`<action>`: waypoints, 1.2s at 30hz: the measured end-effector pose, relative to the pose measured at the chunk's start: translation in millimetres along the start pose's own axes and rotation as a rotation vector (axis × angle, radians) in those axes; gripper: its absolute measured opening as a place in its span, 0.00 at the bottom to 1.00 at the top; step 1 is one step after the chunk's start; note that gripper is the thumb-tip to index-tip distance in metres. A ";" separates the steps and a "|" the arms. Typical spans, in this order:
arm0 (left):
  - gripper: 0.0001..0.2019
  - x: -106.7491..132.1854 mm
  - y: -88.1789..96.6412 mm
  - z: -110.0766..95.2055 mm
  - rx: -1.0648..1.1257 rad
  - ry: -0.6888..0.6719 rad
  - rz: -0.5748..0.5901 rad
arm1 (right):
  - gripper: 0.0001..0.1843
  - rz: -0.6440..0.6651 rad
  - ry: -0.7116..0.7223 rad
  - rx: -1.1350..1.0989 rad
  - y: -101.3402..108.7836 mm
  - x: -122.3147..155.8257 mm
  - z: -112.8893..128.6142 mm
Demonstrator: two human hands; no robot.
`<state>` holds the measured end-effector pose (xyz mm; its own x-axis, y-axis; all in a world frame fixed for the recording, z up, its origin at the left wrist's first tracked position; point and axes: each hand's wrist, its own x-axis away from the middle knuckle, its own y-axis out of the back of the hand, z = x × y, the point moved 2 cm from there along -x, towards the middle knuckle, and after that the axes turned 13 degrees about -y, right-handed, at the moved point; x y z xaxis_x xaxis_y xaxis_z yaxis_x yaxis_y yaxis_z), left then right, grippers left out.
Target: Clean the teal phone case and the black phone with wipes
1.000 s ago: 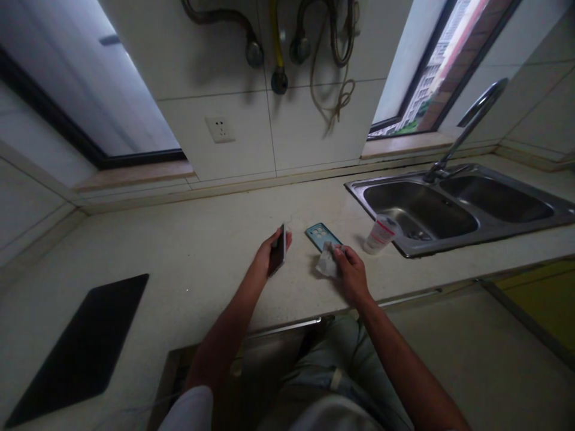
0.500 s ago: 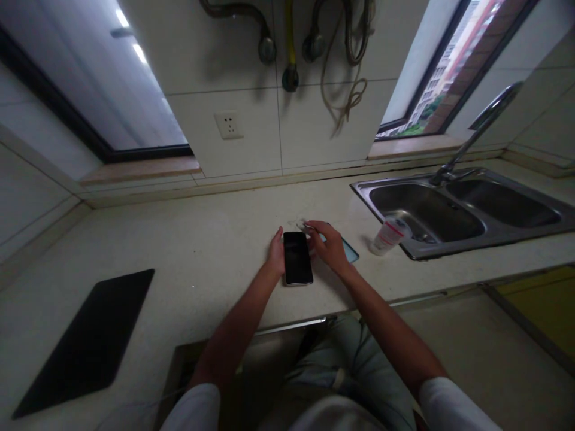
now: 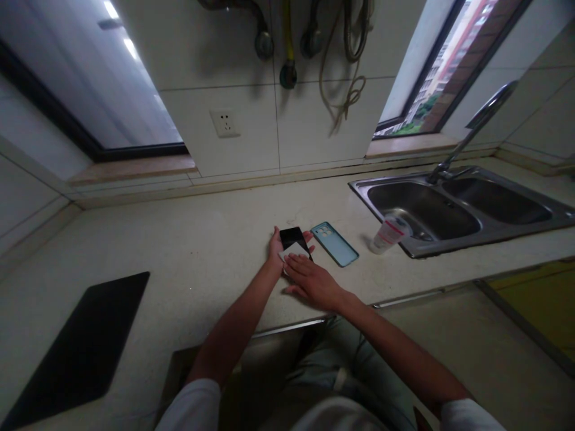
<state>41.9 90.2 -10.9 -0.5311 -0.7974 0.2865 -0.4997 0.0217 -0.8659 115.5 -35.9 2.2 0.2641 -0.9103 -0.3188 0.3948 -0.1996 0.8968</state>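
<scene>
My left hand (image 3: 275, 246) is wrapped round a black smartphone (image 3: 292, 237), its thumb along the left edge and its fingertips showing at the right edge. The phone lies screen up in that hand, just over the counter. Across the lower part of the screen is a folded white wipe (image 3: 294, 249). My right hand (image 3: 314, 284) presses the wipe against the glass with fairly flat fingers, and it hides the phone's lower end. Close by on the right, a light blue phone case (image 3: 338, 246) lies on the counter with its inside up.
A clear plastic cup (image 3: 387, 235) with red marks stands tilted-looking by the double steel sink (image 3: 415, 251) and its tap (image 3: 471, 129). On the left lies a black flat mat or board (image 3: 83, 344). The pale counter (image 3: 215, 239) ends at a front edge near my body.
My right hand has moved from beside the phone's upper right corner down onto its screen, with the white wipe under its fingers. The phone case is now uncovered. My left hand still holds the phone.
</scene>
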 end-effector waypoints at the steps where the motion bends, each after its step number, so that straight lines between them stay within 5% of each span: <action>1: 0.33 0.2 -0.2 -0.2 0.003 0.006 0.001 | 0.31 0.001 0.023 0.001 1.4 10.1 4.3; 6: 0.32 0.9 -3.2 0.0 0.008 0.034 0.003 | 0.27 -0.002 0.005 -0.024 4.8 47.9 9.0; 11: 0.34 -0.2 -3.8 0.0 -0.001 0.041 0.010 | 0.30 -0.071 -0.127 -0.107 7.0 48.9 -15.6; 23: 0.34 -6.3 -2.5 6.5 -0.042 -0.040 0.061 | 0.32 -0.198 -0.526 -0.427 -2.0 -28.7 -42.3; 28: 0.31 -11.1 3.2 10.1 -0.063 -0.007 0.031 | 0.30 -0.186 -0.512 -0.301 -1.0 -66.6 -49.7; 32: 0.32 -12.7 6.1 11.3 -0.054 0.022 0.000 | 0.19 -0.107 -0.456 -0.130 9.3 -86.9 -41.0; 36: 0.36 -11.6 2.4 12.8 -0.025 0.003 0.073 | 0.13 0.013 -0.360 -0.031 17.1 -95.7 -29.1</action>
<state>55.6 91.8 -21.5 -0.5683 -0.7916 0.2244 -0.4767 0.0944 -0.8740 122.6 58.3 39.2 -0.0555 -0.9831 -0.1742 0.4216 -0.1813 0.8885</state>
